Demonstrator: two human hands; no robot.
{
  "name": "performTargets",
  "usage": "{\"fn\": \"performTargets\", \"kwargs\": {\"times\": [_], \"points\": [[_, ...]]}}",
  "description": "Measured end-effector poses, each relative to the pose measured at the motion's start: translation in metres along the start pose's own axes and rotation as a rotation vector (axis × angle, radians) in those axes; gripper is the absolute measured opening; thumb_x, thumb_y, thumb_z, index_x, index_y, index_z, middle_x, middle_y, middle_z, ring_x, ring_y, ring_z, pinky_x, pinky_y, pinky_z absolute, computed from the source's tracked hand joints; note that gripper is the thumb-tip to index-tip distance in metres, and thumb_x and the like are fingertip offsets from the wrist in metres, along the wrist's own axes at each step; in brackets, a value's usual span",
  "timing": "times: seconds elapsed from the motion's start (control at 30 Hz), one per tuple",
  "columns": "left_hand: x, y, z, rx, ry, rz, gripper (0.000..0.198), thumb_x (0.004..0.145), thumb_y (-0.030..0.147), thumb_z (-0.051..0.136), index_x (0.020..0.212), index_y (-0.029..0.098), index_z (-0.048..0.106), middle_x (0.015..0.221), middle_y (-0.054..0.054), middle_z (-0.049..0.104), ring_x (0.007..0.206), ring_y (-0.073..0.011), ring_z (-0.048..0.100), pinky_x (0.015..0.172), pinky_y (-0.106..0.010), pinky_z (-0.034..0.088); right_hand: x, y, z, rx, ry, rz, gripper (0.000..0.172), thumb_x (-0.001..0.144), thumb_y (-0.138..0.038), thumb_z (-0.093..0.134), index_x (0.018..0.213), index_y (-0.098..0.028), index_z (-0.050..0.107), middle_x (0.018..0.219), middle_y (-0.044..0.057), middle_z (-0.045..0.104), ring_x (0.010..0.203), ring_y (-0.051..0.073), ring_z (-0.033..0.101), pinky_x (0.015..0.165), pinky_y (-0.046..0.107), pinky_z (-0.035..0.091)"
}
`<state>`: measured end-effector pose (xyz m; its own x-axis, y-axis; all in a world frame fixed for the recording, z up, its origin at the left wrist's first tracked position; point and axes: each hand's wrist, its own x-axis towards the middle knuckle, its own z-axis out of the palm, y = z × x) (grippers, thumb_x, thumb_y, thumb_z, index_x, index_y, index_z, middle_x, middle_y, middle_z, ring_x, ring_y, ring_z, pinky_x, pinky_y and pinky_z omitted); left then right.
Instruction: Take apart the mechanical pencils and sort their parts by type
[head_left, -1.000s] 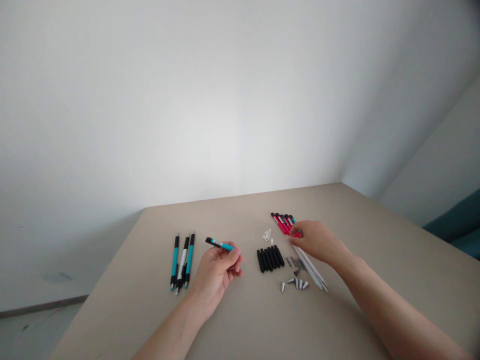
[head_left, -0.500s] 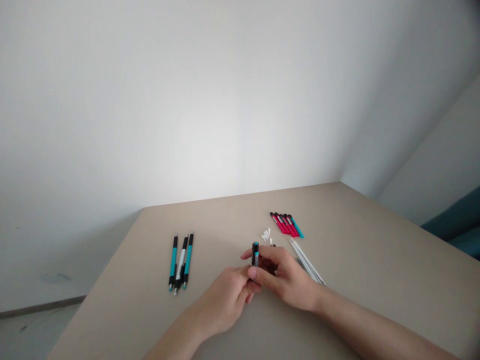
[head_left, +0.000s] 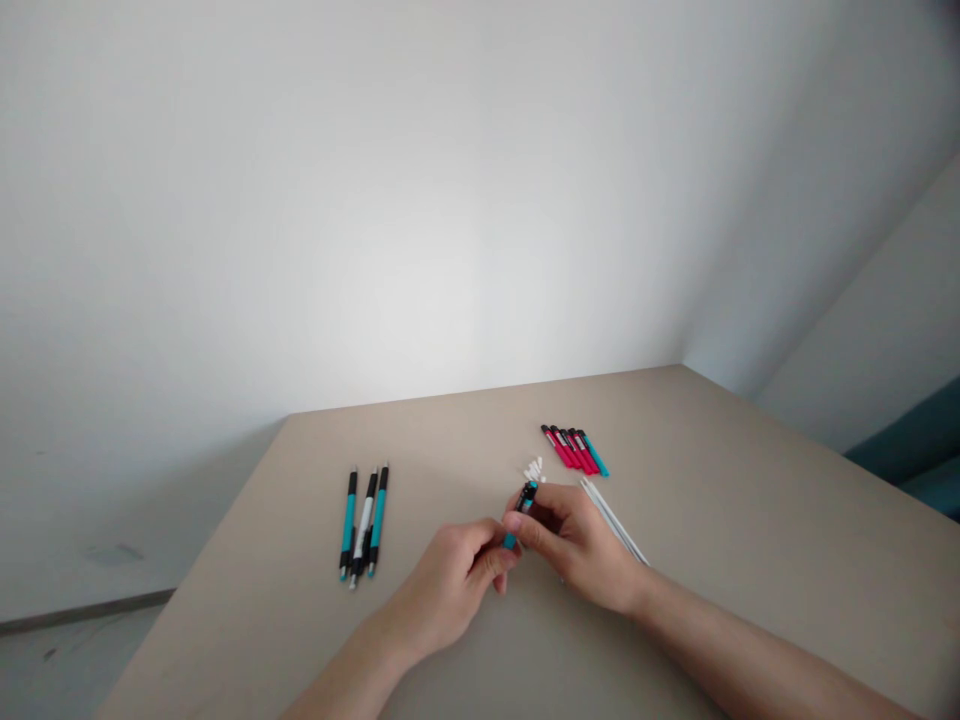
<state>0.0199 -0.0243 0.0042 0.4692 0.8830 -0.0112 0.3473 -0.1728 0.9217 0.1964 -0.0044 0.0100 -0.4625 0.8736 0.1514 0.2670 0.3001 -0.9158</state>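
Observation:
A short teal pen barrel with a black top (head_left: pixel 528 495) is held at a slant between my two hands, over the near middle of the table. My right hand (head_left: pixel 574 540) is closed round its upper part, with thumb and fingers pinching it. At the lower teal end, my left hand (head_left: pixel 465 575) has its thumb and forefinger pressed together; the tip is hidden there. Just behind my right hand lie small white pieces (head_left: pixel 534 468). Thin white sticks, which look like pen refills (head_left: pixel 619 525), lie partly covered by that hand.
Several pink barrels with black ends (head_left: pixel 568 450) lie in a row at the back, with a teal one (head_left: pixel 595 455) at their right. To the left, teal-and-black pens (head_left: pixel 379 520) flank a white-and-black pen (head_left: pixel 364 525). A wall borders the beige table (head_left: pixel 450 430).
The pen barrel has gone from upright to tilted, its top leaning right, and more of its teal lower part shows. My hands have shifted slightly around it.

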Motion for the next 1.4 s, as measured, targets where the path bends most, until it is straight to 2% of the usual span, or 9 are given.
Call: {"fn": "performTargets", "kwargs": {"times": [0.3,0.47,0.53,0.6,0.73,0.9,0.97,1.3,1.4], "points": [[0.001,0.000,0.000,0.006,0.020,-0.023,0.025,0.088,0.029,0.048,0.068,0.018,0.059,0.060,0.001,0.057,0.058,-0.0129,0.049,0.058,-0.021,0.034,0.001,0.001,-0.001,0.042,0.063,0.015,0.034,0.087,-0.045,0.053,0.075,-0.014,0.060,0.064,0.001,0.060,0.057,0.011,0.050,0.053,0.022,0.038],[0.000,-0.002,0.000,0.011,0.030,-0.027,0.024,0.090,0.030,0.044,0.077,0.018,0.060,0.061,0.001,0.059,0.059,-0.0126,0.050,0.059,-0.021,0.034,0.002,0.006,-0.008,0.083,0.280,0.014,0.035,0.088,-0.048,0.050,0.072,-0.017,0.053,0.057,-0.003,0.046,0.052,0.009,0.041,0.047,0.021,0.033],[0.000,-0.003,0.000,0.010,0.025,-0.037,0.027,0.092,0.032,0.041,0.078,0.018,0.060,0.062,0.000,0.059,0.057,-0.0122,0.048,0.058,-0.022,0.033,0.003,0.007,-0.014,0.091,0.371,-0.023,0.036,0.090,-0.048,0.046,0.073,-0.017,0.051,0.061,-0.002,0.047,0.055,0.010,0.043,0.050,0.022,0.034],[0.000,-0.004,0.001,0.002,0.017,-0.052,0.030,0.093,0.035,0.039,0.080,0.018,0.059,0.062,0.000,0.059,0.055,-0.0116,0.046,0.058,-0.022,0.033,0.004,0.006,-0.019,0.075,0.387,-0.059,0.036,0.091,-0.047,0.042,0.073,-0.017,0.051,0.065,-0.001,0.049,0.059,0.011,0.045,0.054,0.023,0.035],[0.001,-0.006,0.000,0.004,0.003,-0.048,0.035,0.094,0.039,0.035,0.082,0.016,0.059,0.063,0.000,0.058,0.055,-0.0113,0.044,0.058,-0.022,0.033,0.005,0.002,-0.023,0.000,0.250,-0.047,0.032,0.093,-0.042,0.040,0.074,-0.018,0.048,0.061,-0.003,0.047,0.056,0.011,0.043,0.053,0.023,0.034],[0.001,-0.006,0.000,-0.014,-0.004,-0.037,0.038,0.095,0.041,0.033,0.076,0.017,0.055,0.063,0.002,0.056,0.055,-0.0102,0.042,0.058,-0.022,0.033,0.003,-0.007,-0.015,-0.227,-0.073,-0.043,0.017,0.089,-0.028,0.049,0.086,-0.017,0.061,0.067,-0.001,0.058,0.059,0.010,0.046,0.055,0.022,0.035],[0.001,-0.006,0.000,-0.011,-0.011,-0.026,0.042,0.095,0.042,0.031,0.070,0.017,0.053,0.062,0.002,0.054,0.055,-0.0098,0.042,0.058,-0.021,0.033,0.002,-0.008,-0.013,-0.259,-0.130,-0.042,0.014,0.087,-0.025,0.051,0.086,-0.017,0.062,0.065,-0.002,0.058,0.056,0.010,0.045,0.054,0.021,0.033],[0.001,-0.005,0.000,0.000,0.019,-0.054,0.041,0.095,0.042,0.034,0.068,0.017,0.052,0.060,0.002,0.054,0.053,-0.0097,0.042,0.055,-0.022,0.033,0.003,-0.006,-0.013,-0.336,-0.127,-0.100,0.021,0.089,-0.026,0.049,0.072,-0.017,0.054,0.065,-0.002,0.055,0.060,0.010,0.046,0.057,0.021,0.032],[0.001,-0.004,0.001,-0.001,0.031,-0.064,0.039,0.094,0.041,0.035,0.069,0.017,0.052,0.060,0.002,0.053,0.053,-0.0096,0.042,0.055,-0.022,0.032,0.004,-0.003,-0.012,-0.302,-0.051,-0.062,0.026,0.091,-0.033,0.047,0.069,-0.018,0.048,0.061,-0.003,0.049,0.057,0.010,0.042,0.054,0.022,0.030]]}}
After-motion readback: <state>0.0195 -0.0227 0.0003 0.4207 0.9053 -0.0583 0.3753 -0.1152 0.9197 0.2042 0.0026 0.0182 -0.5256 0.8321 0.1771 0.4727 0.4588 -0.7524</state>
